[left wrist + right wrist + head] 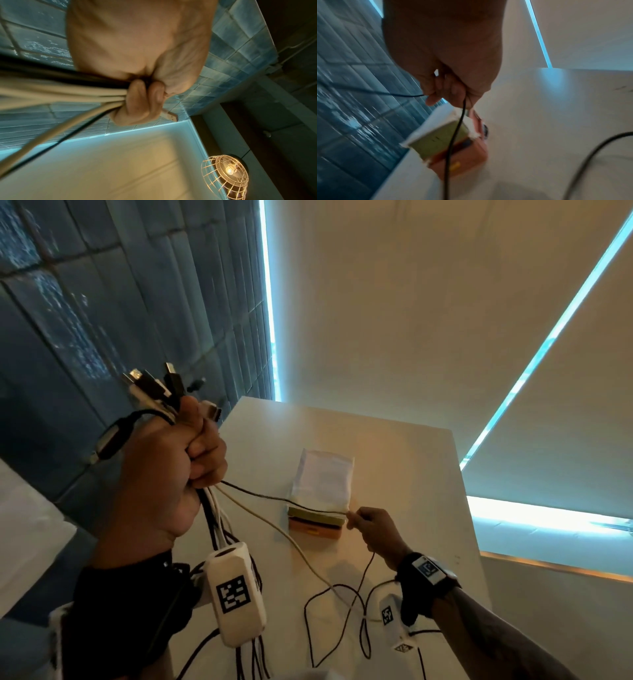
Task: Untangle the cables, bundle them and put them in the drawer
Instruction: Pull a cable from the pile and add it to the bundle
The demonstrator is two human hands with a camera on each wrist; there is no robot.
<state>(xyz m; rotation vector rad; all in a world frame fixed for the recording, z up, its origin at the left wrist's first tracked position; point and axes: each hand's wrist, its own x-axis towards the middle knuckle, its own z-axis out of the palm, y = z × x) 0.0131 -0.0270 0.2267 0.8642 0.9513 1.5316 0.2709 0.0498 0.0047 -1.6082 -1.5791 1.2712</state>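
Observation:
My left hand (pixel 195 446) is raised at the left and grips a bundle of black and white cables (pixel 215 518), their plugs (pixel 150 386) sticking up out of the fist. In the left wrist view the cables (pixel 68 92) run leftward from the curled fingers (pixel 137 97). A thin black cable (pixel 260 494) stretches from that fist to my right hand (pixel 363 520), which pinches it above the table. In the right wrist view the black cable (pixel 455 135) hangs down from the fingers (pixel 453 90). More black and white loops (pixel 342 604) lie on the white table (pixel 411 474).
A small stack of boxes (pixel 317 523) under a white packet (pixel 323 481) stands mid-table, just left of my right hand; the right wrist view shows the boxes (pixel 453 146) too. Blue tiled wall (pixel 102 302) at left, pale blinds (pixel 445 302) behind. A caged lamp (pixel 228 174) glows in the left wrist view.

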